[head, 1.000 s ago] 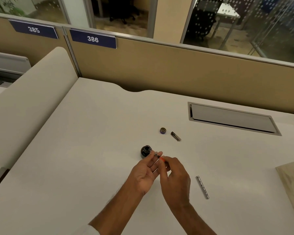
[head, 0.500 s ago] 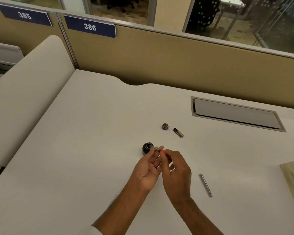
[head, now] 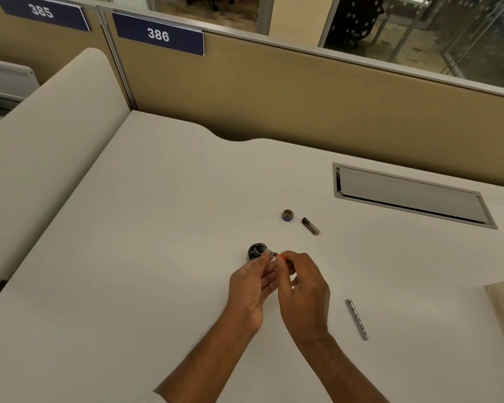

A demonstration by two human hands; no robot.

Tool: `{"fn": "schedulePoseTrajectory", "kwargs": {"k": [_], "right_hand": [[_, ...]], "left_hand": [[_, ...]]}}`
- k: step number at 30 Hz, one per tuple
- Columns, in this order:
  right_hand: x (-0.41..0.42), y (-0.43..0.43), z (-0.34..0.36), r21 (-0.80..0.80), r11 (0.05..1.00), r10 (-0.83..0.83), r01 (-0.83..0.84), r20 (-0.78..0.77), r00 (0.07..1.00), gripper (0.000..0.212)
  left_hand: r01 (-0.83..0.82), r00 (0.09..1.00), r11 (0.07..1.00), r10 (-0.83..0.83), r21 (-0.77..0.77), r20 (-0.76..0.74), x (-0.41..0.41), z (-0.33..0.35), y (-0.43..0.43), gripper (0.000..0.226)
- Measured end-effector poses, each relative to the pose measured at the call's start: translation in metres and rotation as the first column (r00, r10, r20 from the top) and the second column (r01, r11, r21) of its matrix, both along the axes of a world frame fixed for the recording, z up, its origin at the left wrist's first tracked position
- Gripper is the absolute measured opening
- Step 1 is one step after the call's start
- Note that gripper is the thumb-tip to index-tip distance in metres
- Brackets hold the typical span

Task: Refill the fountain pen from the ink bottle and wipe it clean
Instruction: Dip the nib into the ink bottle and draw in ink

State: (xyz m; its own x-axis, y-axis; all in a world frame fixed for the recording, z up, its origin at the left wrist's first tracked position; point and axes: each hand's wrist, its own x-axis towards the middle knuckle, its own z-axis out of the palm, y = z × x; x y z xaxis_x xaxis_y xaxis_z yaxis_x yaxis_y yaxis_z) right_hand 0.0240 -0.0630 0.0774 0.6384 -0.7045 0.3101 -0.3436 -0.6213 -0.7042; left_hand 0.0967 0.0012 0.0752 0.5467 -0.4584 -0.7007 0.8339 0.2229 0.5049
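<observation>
At the bench (head: 157,271), the left hand (head: 249,289) and right hand (head: 304,292), close together, both pinch the fountain pen (head: 271,253) (orange at its rear end). Its long axis points away and leftward, tip at the open ink bottle (head: 256,251), nearest the left hand.

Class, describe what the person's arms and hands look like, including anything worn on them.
The left hand and right hand are bare: no gloves, and no ring or watch can be seen. The left forearm and right forearm are uncovered. A scrap of white sleeve shows at the picture's bottom edge on the left arm.
</observation>
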Motion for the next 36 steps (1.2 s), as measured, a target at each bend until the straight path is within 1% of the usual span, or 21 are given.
{"fn": "schedulePoseTrajectory", "kwargs": {"k": [3,7,11,15,19,22,25,28,31,33,34,36], "right_hand": [[0.001,-0.001,-0.001,-0.012,1.0,-0.003,0.002,-0.013,1.0,0.013],[0.002,-0.001,-0.001,-0.007,1.0,-0.006,0.006,-0.035,0.999,0.016],[0.003,0.001,-0.001,-0.015,1.0,-0.002,0.002,-0.022,1.0,0.013],[0.004,0.0,-0.003,-0.045,0.999,-0.012,0.011,-0.01,1.0,0.005],[0.004,0.0,-0.005,-0.052,0.999,-0.01,0.01,-0.001,1.0,0.007],[0.005,0.0,-0.008,-0.06,0.998,0.001,-0.001,-0.004,1.0,0.009],[0.005,0.0,-0.01,-0.071,0.997,0.001,-0.001,-0.001,1.0,0.013],[0.005,0.0,-0.011,-0.081,0.997,-0.002,0.002,-0.004,1.0,0.014],[0.006,0.0,-0.012,-0.092,0.996,0.0,0.0,0.003,1.0,0.013],[0.006,0.0,-0.012,-0.096,0.995,0.007,-0.006,0.009,1.0,0.012],[0.005,0.0,-0.012,-0.096,0.995,0.01,-0.009,0.011,1.0,0.012],[0.005,0.0,-0.012,-0.095,0.995,0.007,-0.006,0.009,1.0,0.011]], "left_hand": [[-0.01,0.982,0.992,-0.015,0.129,0.187,-0.003,-0.003,0.0,0.013],[-0.03,0.935,0.974,-0.053,0.226,0.351,-0.006,-0.009,0.0,0.013],[-0.092,0.83,0.937,-0.115,0.337,0.545,-0.009,-0.02,0.003,0.01],[-0.183,0.7,0.889,-0.182,0.421,0.69,-0.011,-0.031,0.007,0.015],[-0.287,0.525,0.818,-0.301,0.499,0.796,-0.011,-0.04,0.01,0.02],[-0.339,0.4,0.809,-0.337,0.479,0.852,-0.009,-0.04,0.01,0.029],[-0.339,0.325,0.834,-0.33,0.436,0.886,-0.007,-0.039,0.01,0.042],[-0.355,0.265,0.824,-0.364,0.441,0.893,-0.003,-0.049,0.011,0.046],[-0.377,0.22,0.817,-0.378,0.436,0.899,0.001,-0.057,0.011,0.046],[-0.389,0.227,0.806,-0.386,0.447,0.894,0.001,-0.057,0.011,0.039],[-0.39,0.26,0.797,-0.384,0.46,0.886,0.001,-0.054,0.01,0.034],[-0.367,0.39,0.796,-0.338,0.481,0.857,-0.004,-0.046,0.008,0.025]]}}
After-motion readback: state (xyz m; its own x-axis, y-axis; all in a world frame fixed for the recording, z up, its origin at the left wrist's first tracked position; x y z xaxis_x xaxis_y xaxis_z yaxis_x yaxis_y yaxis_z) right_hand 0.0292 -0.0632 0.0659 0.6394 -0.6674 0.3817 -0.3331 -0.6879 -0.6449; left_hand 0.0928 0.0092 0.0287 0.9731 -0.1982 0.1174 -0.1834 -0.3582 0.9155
